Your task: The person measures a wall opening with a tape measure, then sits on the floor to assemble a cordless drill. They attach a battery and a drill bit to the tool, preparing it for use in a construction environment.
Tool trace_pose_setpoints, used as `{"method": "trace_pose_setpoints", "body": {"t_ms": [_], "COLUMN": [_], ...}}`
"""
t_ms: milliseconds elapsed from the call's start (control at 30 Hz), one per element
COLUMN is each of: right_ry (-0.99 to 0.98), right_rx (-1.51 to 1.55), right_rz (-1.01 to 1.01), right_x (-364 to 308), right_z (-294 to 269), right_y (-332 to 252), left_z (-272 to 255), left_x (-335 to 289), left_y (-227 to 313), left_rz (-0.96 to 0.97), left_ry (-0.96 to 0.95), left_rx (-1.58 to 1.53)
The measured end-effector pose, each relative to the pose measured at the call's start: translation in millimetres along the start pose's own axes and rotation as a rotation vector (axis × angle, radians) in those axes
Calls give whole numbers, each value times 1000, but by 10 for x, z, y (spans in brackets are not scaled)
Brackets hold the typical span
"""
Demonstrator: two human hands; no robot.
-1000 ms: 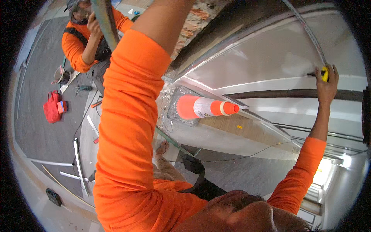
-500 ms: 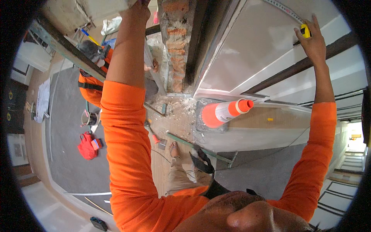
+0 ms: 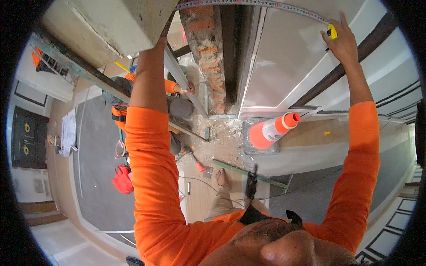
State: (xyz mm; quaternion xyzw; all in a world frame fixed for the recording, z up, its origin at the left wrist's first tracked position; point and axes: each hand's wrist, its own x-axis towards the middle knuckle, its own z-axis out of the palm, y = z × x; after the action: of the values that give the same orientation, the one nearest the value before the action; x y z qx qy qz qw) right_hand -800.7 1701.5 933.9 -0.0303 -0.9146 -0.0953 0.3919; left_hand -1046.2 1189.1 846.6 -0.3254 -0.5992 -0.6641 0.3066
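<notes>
Stretching along the upper edge of the frame, the pale blade point(image 3: 293, 7) of a yellow tape measure point(image 3: 332, 32) makes the line between the two raised hands. The tape measure is at the upper right, inside the right hand point(image 3: 345, 45), which wraps its thumb and bent fingers around it, while one finger stands straight, away from the yellow body. From this hand the blade goes to the left and slightly upward, its long axis nearly level in the picture, though the wide lens bends it. It crosses in front of the grey wall panel point(image 3: 284, 57) and the top of the broken brick edge point(image 3: 207, 53), and reaches beside the cream-coloured block point(image 3: 117, 26) at the upper left. The left hand point(image 3: 164, 36) is the nearer one to that far end, but the block hides most of it, so I cannot tell whether its fingers pinch the blade or are spread.
</notes>
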Motion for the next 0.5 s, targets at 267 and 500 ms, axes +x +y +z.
{"method": "trace_pose_setpoints", "body": {"t_ms": [267, 500], "right_ry": [-53, 15], "right_rx": [-22, -44], "right_rz": [69, 23], "right_x": [-17, -65], "right_z": [-71, -10], "right_y": [-90, 13], "left_z": [24, 212], "left_x": [-76, -126], "left_y": [200, 564], "left_rz": [21, -336], "left_ry": [-38, 172], "left_rx": [168, -612]}}
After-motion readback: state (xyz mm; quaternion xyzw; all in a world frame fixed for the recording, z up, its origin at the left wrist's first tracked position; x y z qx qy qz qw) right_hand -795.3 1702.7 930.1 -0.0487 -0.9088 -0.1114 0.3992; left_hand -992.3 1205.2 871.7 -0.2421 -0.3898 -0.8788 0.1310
